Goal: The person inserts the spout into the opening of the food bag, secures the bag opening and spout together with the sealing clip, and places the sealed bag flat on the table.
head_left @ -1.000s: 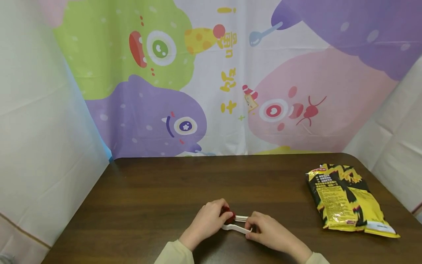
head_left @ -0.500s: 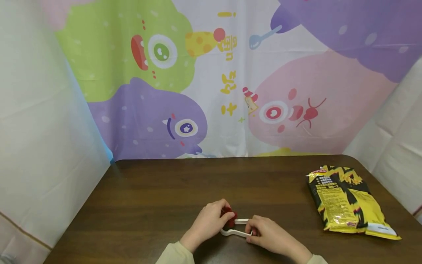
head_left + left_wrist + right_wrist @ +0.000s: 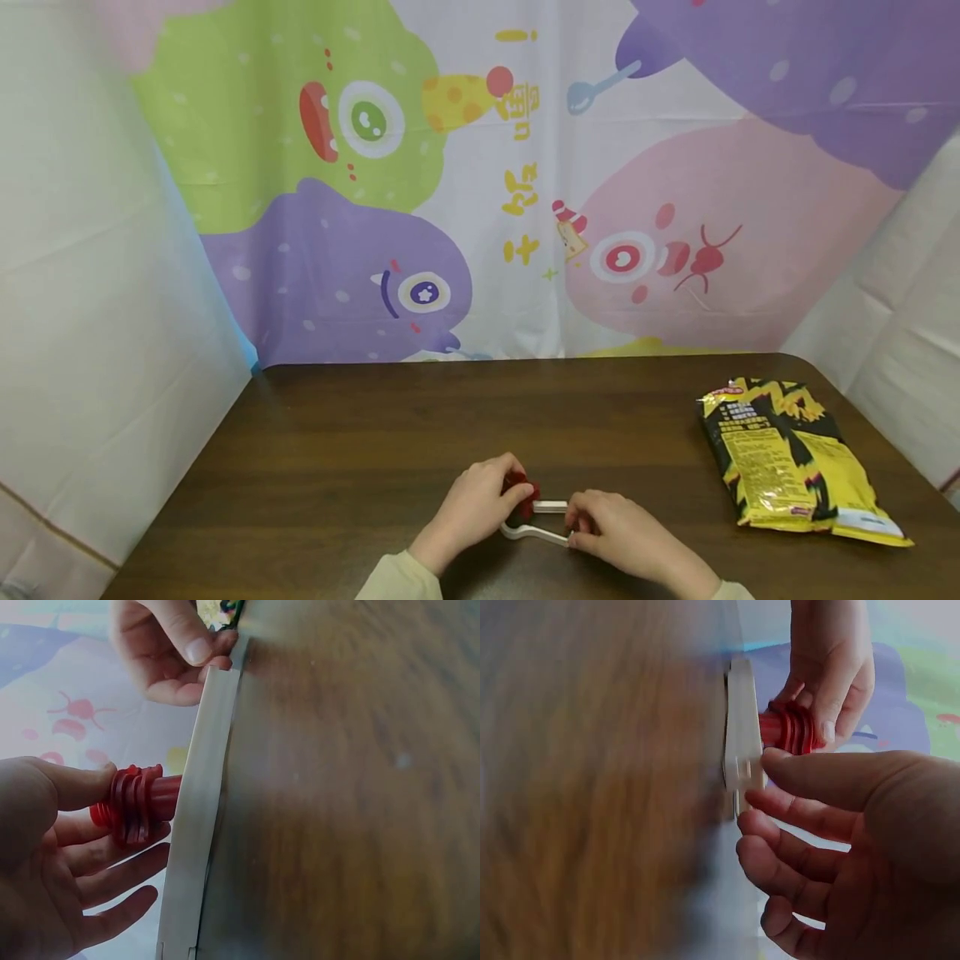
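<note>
A white hinged bag clip with a red ribbed spout is held low over the table, its straight and curved bars spread apart. My left hand pinches the spout between thumb and index finger; its other fingers stand loose behind it in the left wrist view. At the clip's right end is my right hand, thumb and curled fingertips on the bar ends. The right wrist view shows that thumb against the white bar, with the red spout beyond. The fingers partly hide the bar ends.
A yellow and black snack bag lies flat on the right of the dark wooden table. Behind the table hangs a cartoon-printed curtain; white cloth walls flank both sides.
The right hand has shifted slightly right, baring more of the bar ends. The curved bar sits a little lower and more of the red spout shows. The left hand has stayed nearly in place.
</note>
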A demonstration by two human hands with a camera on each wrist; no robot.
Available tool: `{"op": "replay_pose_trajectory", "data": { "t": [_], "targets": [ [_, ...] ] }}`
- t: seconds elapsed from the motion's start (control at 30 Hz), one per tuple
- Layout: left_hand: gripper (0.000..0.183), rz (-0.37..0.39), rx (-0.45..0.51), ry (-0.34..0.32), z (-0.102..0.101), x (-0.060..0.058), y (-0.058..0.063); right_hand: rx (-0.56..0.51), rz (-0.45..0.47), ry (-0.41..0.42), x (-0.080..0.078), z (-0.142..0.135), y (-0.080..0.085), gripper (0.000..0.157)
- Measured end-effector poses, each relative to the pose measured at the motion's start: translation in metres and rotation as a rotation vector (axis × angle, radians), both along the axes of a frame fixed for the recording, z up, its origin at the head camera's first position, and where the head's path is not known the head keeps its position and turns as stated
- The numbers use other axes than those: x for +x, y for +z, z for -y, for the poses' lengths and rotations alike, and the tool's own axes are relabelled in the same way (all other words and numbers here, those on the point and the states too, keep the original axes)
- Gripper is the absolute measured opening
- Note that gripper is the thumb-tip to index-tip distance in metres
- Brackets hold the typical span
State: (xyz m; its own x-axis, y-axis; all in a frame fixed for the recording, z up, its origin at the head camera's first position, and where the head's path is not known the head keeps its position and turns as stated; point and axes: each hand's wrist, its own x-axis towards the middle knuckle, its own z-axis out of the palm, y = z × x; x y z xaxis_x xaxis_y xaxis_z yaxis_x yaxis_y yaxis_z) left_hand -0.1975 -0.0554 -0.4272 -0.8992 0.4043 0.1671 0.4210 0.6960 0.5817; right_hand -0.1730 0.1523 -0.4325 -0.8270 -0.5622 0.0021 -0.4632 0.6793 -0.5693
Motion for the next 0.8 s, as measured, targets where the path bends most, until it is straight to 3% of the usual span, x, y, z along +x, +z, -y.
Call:
{"op": "replay_pose_trajectory", "data": {
  "t": [0.23, 0.57, 0.8],
  "targets": [
    [0.018, -0.028, -0.029, 0.003, 0.001, -0.002, 0.002, 0.025, -0.041, -0.022, -0.004, -0.007, 0.007, 0.005],
    [0.021, -0.094, -0.046, 0.015, 0.002, -0.002, 0.007, 0.151, -0.121, -0.183, -0.009, -0.036, 0.029, 0.005],
    [0.018, -0.096, -0.022, 0.035, 0.001, -0.002, 0.007, 0.088, -0.092, -0.278, -0.011, -0.066, 0.038, 0.019]
  ]
}}
